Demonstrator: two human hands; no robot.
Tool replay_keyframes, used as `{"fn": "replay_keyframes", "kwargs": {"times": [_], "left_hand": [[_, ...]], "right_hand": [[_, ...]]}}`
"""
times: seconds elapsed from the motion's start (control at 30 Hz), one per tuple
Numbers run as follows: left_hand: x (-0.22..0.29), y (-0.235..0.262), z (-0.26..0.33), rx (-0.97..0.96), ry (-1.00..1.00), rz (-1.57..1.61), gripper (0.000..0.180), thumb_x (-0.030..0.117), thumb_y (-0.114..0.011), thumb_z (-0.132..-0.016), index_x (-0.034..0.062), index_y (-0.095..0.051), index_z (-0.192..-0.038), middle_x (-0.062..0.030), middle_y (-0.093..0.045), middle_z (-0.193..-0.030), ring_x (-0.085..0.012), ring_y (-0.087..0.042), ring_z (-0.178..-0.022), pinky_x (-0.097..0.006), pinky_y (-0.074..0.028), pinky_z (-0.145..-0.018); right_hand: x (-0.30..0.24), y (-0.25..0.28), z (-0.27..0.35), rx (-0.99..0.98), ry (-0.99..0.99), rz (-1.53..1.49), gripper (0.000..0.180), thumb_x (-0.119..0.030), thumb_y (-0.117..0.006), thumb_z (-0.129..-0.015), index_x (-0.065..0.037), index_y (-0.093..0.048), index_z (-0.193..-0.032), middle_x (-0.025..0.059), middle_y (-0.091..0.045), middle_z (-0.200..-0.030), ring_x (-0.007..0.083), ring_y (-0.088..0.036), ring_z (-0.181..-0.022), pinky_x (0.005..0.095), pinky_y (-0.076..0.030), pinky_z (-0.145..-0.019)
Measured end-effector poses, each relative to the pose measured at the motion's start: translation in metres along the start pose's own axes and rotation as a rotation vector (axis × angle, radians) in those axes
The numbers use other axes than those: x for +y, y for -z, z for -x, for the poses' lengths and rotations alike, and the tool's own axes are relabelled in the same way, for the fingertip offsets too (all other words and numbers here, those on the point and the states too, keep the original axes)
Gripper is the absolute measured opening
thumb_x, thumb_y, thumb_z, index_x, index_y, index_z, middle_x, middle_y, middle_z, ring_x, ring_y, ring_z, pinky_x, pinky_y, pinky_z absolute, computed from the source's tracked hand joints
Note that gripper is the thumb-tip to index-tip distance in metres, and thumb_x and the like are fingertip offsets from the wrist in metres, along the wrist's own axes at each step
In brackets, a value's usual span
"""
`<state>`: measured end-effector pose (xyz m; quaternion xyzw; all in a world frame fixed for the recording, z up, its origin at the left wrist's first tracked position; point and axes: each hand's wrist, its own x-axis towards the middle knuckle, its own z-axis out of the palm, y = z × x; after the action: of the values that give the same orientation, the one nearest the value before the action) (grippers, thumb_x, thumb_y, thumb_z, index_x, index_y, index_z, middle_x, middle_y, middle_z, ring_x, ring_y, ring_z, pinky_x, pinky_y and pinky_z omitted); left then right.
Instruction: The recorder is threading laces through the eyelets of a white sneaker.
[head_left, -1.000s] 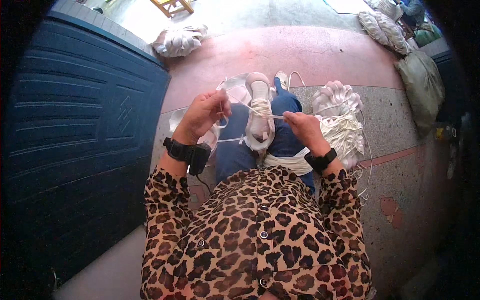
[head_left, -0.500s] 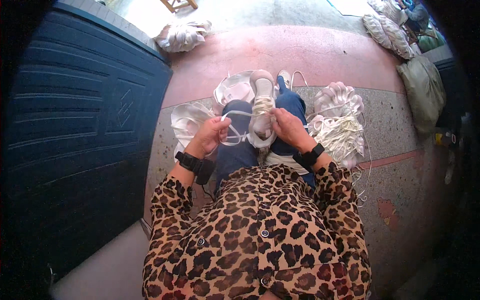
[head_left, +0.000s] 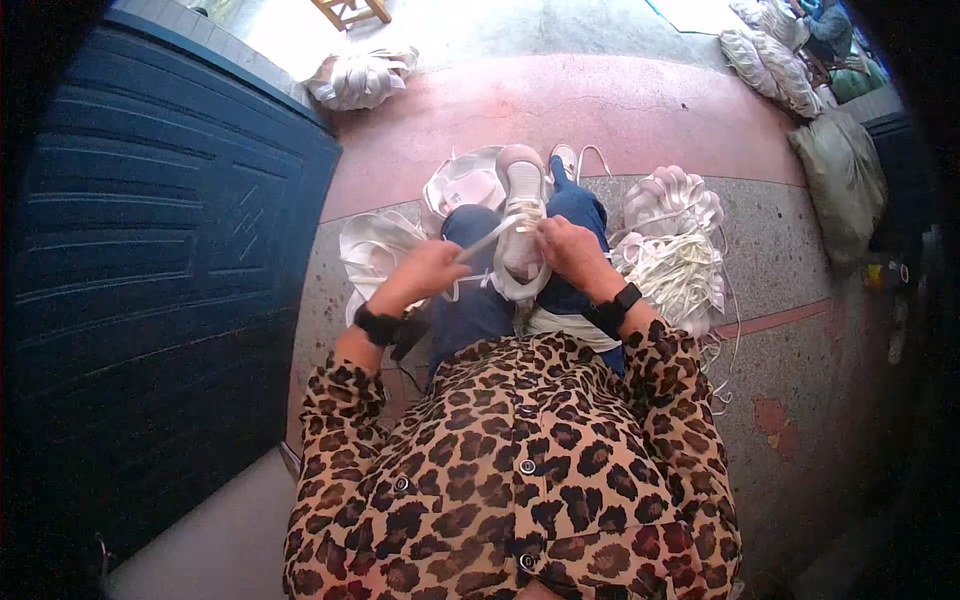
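The shoe sits between our left hand, which pinches its lace left of the shoe, and our right hand, fingers bunched at its right edge, pinching what we cannot tell.

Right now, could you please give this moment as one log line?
left hand: holds white shoelace | right hand: at laced sneaker upper | shoelace bundle: right side

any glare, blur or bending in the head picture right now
In the head view, glare washes out the far floor at upper left; the head view also shows the left hand slightly blurred; lines on the blue door bend in that head view.
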<state>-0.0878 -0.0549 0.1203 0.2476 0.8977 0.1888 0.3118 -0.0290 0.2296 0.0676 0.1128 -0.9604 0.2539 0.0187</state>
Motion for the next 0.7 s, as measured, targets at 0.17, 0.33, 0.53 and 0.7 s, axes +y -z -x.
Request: {"fn": "replay_keyframes", "kwargs": {"times": [0.17,0.33,0.53,0.7], "left_hand": [[0.021,-0.019,-0.022,0.699,-0.409,-0.053,0.038,0.017,-0.068,-0.08,0.0008,-0.06,-0.113,-0.0176,-0.061,-0.114,-0.0372,-0.056,-0.105,-0.047,-0.047,-0.092],[0.027,-0.061,-0.071,0.562,-0.422,-0.226,0.021,0.004,-0.06,-0.073,0.0011,-0.057,-0.093,-0.0207,-0.06,-0.09,-0.0402,-0.057,-0.091,-0.049,-0.045,-0.081],[0.027,-0.075,-0.074,0.615,-0.443,0.026,0.023,0.004,-0.057,-0.08,0.0005,-0.06,-0.102,-0.0219,-0.06,-0.09,-0.0423,-0.057,-0.092,-0.05,-0.046,-0.082],[0.041,-0.063,-0.069,0.464,-0.292,0.143,0.025,0.01,-0.059,-0.084,0.0029,-0.065,-0.107,-0.0231,-0.066,-0.095,-0.0422,-0.063,-0.093,-0.049,-0.051,-0.081]], "right_hand": [[0.0,-0.001,-0.002,0.025,0.028,0.101,0.017,-0.022,-0.055,-0.097,-0.006,-0.057,-0.093,0.0144,-0.062,-0.086,0.0348,-0.068,-0.077,0.0439,-0.055,-0.062],[0.004,-0.011,-0.007,0.03,0.015,0.216,0.007,-0.013,-0.06,-0.085,-0.007,-0.063,-0.084,0.0126,-0.064,-0.083,0.0316,-0.068,-0.076,0.0403,-0.056,-0.062],[0.027,-0.044,0.004,0.106,0.122,0.268,0.006,-0.013,-0.058,-0.083,-0.009,-0.061,-0.087,0.0089,-0.061,-0.082,0.024,-0.066,-0.072,0.0373,-0.055,-0.055],[0.015,-0.033,0.011,0.129,0.108,0.243,0.013,-0.022,-0.058,-0.087,-0.009,-0.061,-0.087,0.0089,-0.06,-0.082,0.0247,-0.064,-0.072,0.0368,-0.054,-0.059]]}}
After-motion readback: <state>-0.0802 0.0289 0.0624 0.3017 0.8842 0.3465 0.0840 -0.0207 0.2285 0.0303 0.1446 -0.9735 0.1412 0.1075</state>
